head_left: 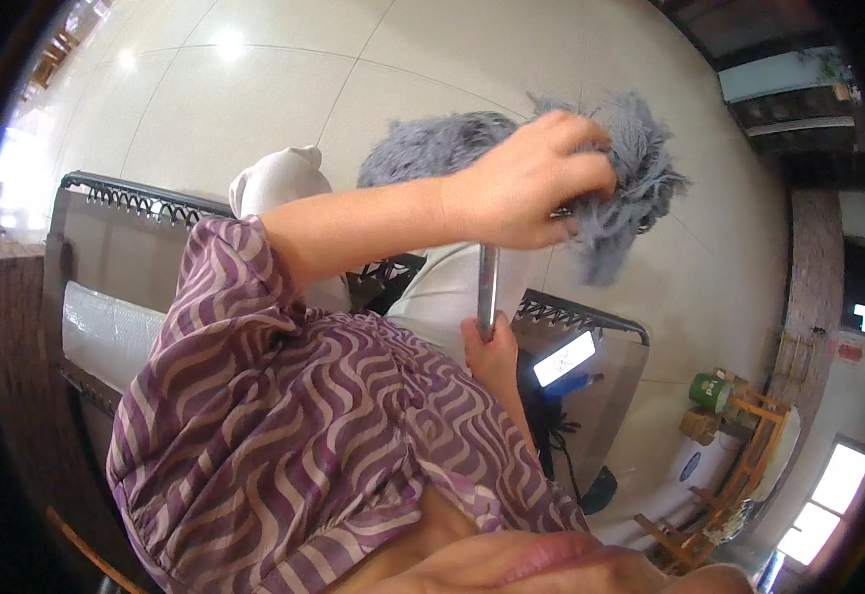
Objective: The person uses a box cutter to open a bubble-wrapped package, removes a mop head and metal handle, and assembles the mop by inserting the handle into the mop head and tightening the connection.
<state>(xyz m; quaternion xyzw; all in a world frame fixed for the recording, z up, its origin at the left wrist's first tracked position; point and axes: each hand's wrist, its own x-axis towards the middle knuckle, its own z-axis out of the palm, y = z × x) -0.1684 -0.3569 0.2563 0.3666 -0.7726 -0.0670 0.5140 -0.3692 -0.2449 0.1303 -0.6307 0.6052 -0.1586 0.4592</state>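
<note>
My right hand [493,348] is closed around the lower end of a shiny metal pole [489,287]. The pole rises from it and passes behind my left hand. My left hand [541,183] reaches across from the left, its fingers curled into the strands of a shaggy grey mop head [635,163]. The fingertips are partly lost among the strands. A second shaggy grey mass [432,148] lies just left of that hand, behind my forearm; whether the two are joined is hidden. My legs, in pale trousers [452,287], are below the pole.
I sit on a lounger with a black laced frame [591,315]. On its right side lie a phone with a lit screen [564,358], a blue item [566,384] and dark cords. Farther right are a green tin [710,392] and a wooden rack [749,465]. Pale tiles [432,69] cover the floor.
</note>
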